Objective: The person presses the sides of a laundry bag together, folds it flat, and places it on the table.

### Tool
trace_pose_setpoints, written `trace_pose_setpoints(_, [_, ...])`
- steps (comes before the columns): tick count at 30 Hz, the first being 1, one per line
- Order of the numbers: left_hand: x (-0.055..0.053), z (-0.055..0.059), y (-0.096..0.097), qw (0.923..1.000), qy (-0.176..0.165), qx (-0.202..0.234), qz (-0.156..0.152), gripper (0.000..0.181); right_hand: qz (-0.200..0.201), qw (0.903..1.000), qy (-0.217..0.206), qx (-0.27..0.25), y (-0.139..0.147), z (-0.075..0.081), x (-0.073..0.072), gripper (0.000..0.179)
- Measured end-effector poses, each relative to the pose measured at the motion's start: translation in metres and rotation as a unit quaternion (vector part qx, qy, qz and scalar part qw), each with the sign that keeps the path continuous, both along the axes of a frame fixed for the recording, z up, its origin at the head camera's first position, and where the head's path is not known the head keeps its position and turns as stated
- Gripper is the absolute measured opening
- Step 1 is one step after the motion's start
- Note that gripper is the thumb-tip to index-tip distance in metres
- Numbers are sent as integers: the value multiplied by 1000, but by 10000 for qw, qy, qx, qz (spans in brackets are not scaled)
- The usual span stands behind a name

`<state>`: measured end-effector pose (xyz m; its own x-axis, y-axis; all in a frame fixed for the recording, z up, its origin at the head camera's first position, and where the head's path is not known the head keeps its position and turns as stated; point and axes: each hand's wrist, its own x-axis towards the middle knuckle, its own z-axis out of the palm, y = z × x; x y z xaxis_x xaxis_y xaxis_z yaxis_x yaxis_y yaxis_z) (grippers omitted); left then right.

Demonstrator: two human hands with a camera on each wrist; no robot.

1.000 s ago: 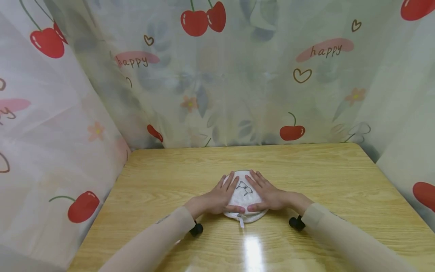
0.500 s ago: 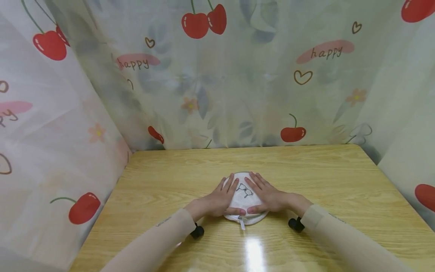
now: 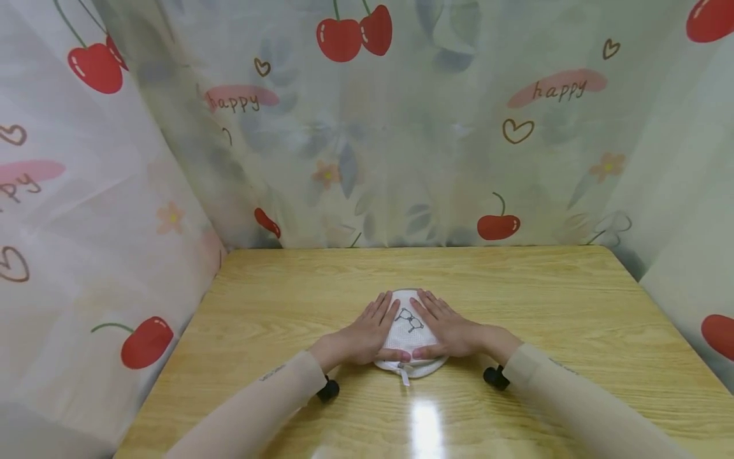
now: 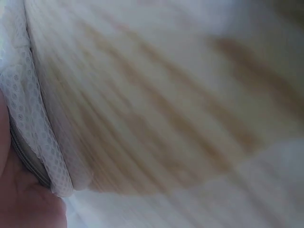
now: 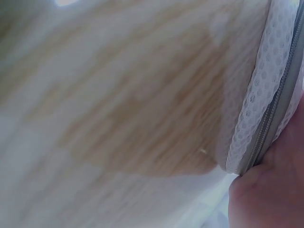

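A round white mesh laundry bag (image 3: 410,341) with a dark line drawing on top lies on the wooden table. My left hand (image 3: 369,331) rests on its left side, fingers straight and pointing away. On the right side lies my right hand (image 3: 459,333), also with straight fingers, and the two thumbs nearly meet near the front edge. A pale zipper tab (image 3: 405,377) hangs toward me. In the left wrist view, part of my hand (image 4: 28,204) touches the bag's edge by the zipper (image 4: 31,164). The right wrist view shows the grey zipper strip (image 5: 266,123) beside my hand (image 5: 270,194).
The wooden table (image 3: 275,287) extends around the bag on all sides. A curtain (image 3: 367,159) printed with cherries hangs behind and along both sides. Black wrist cameras (image 3: 496,378) sit under both wrists. A bright reflection lies on the tabletop in front.
Both hands stay on the bag, with the fingers drawn slightly closer together. The head view has shifted a little.
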<state>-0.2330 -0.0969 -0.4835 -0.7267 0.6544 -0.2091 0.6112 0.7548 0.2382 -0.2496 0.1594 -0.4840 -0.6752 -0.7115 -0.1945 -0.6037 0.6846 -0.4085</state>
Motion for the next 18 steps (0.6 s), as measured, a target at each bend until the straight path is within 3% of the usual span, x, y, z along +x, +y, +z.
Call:
trace_pose_setpoints(7, [-2,-1,0,9998,-89,128,-110,109,-22,10000,-41,-67,1,0,0,112])
trace_pose_setpoints(12, [-2,-2,0,9993,-46,365,7,109,24,9996,14,-294,3,2,1,110])
trace_pose_setpoints(18, [-6,8,-6,9958,-96,889,176,107,-174,9951,-165,-962,7,23,-5,93])
